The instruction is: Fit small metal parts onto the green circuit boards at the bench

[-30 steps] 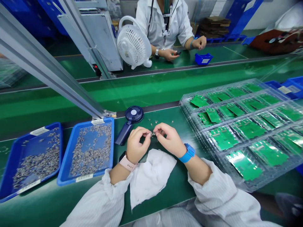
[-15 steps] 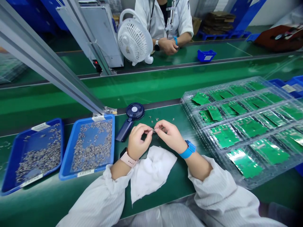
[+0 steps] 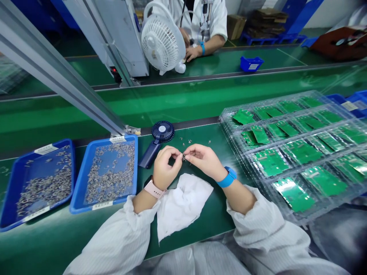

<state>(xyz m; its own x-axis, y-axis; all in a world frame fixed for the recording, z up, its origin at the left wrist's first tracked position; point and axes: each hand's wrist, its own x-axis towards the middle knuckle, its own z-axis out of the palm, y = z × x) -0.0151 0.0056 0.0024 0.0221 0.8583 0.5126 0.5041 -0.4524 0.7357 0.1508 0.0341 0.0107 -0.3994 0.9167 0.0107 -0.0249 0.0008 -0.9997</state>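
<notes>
Small silvery metal parts (image 3: 184, 157) sit between your left hand (image 3: 167, 167) and right hand (image 3: 204, 162), each pinched nearly closed at thumb and forefinger, above the green tabletop (image 3: 222, 208). Just below lies a crumpled white cloth (image 3: 183, 204); a navy handheld fan (image 3: 162, 131) rests beyond, blue plastic trays (image 3: 110, 168) to your left.

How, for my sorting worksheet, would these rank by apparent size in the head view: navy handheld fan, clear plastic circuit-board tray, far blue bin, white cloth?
1. Clear plastic circuit-board tray
2. White cloth
3. Navy handheld fan
4. Far blue bin
</notes>
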